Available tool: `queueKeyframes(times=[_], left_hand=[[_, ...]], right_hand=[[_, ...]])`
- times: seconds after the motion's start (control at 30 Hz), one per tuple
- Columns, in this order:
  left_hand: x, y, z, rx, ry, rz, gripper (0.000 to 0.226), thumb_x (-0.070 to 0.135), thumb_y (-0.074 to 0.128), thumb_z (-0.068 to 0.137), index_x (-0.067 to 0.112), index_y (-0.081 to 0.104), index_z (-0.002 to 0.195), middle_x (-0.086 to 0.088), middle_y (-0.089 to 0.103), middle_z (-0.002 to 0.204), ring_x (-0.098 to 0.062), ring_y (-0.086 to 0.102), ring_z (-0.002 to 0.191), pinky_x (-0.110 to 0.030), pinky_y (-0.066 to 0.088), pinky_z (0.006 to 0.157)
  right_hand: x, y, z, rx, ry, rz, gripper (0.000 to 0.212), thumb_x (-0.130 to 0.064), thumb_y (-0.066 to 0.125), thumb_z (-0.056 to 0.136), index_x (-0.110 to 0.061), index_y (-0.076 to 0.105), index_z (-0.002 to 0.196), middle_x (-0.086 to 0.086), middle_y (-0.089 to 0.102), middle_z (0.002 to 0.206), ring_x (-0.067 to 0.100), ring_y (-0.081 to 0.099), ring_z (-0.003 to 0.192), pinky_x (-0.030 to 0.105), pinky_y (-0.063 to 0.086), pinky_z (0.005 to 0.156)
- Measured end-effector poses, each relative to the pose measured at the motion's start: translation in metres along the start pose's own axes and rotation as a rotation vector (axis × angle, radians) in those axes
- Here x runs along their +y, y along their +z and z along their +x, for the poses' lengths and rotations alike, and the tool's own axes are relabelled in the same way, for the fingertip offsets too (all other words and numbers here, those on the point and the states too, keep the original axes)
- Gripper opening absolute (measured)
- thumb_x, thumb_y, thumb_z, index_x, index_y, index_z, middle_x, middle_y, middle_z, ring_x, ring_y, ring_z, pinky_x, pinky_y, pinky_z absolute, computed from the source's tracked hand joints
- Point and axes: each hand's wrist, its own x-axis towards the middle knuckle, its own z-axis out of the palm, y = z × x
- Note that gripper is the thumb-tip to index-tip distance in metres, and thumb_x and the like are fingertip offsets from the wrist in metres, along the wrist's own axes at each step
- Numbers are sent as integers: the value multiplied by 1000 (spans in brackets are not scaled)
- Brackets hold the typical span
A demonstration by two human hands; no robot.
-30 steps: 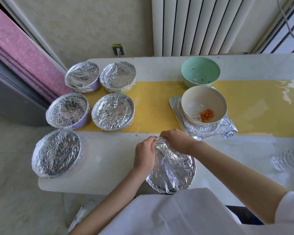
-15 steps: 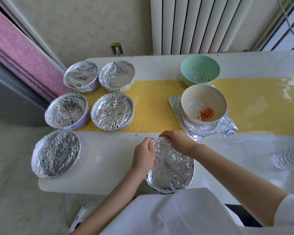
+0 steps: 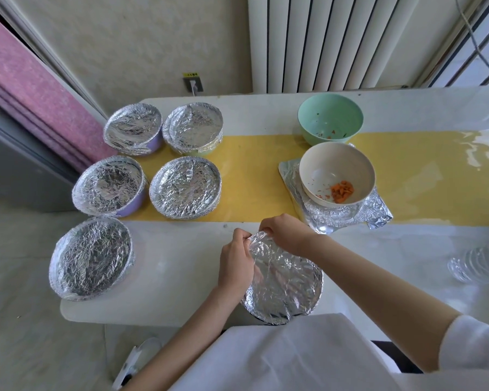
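Dish: your dish (image 3: 288, 292), capped in foil (image 3: 261, 244), sits at the near edge of the table (image 3: 181, 266).
Left grip: your left hand (image 3: 235, 263) pinches the foil at the far rim.
Right grip: your right hand (image 3: 287, 234) pinches the foil just beside it.
Beyond: five wrapped dishes (image 3: 185, 189) at left; a cream bowl (image 3: 336, 170) on a foil sheet (image 3: 376, 210), with a green bowl (image 3: 330, 117) behind.

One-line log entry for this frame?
action: wrapping foil-covered dish | left hand: pinches its far rim | right hand: pinches its far rim | dish: table near edge | uncovered: beige bowl, green bowl
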Motion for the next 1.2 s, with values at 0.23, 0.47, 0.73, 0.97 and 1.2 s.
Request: queueKeyframes(times=[0.23, 0.47, 0.73, 0.97, 1.2], left_hand=[[0, -3, -1, -55, 52, 95, 12, 6, 37, 98, 5, 48, 101, -10, 52, 73, -26, 45, 66, -30, 25, 55], [2, -10, 0, -166, 51, 175, 23, 2, 34, 95, 14, 44, 113, -6, 53, 77, -28, 53, 72, -37, 40, 59], [5, -2, 12, -130, 43, 64, 24, 9, 39, 98, 5, 62, 102, -12, 61, 78, -28, 54, 71, -28, 32, 59], [6, 0, 9, -73, 48, 90, 19, 4, 42, 95, 4, 61, 91, -14, 56, 69, -27, 47, 62, -32, 31, 57], [11, -4, 2, -64, 109, 111, 25, 7, 41, 97, 5, 63, 109, -21, 65, 81, -34, 57, 72, -31, 33, 59]], right_hand=[[1, 2, -7, 16, -41, 6, 29, -9, 41, 95, -22, 58, 115, 8, 65, 97, 29, 62, 84, 44, 53, 73], [14, -1, -25, 135, -38, 196, 29, -14, 43, 100, -10, 60, 122, 7, 66, 115, 23, 61, 101, 16, 36, 77], [12, 2, -23, 151, -3, 114, 30, -12, 40, 100, -13, 61, 122, 10, 69, 107, 27, 63, 93, 31, 48, 81], [2, -11, -12, 21, 50, -51, 32, 4, 40, 91, -15, 63, 103, 7, 63, 86, 27, 59, 79, 30, 45, 59], [-2, 0, -5, 18, 4, -40, 21, -4, 47, 91, -18, 53, 77, 1, 46, 64, 26, 49, 67, 36, 43, 61]])
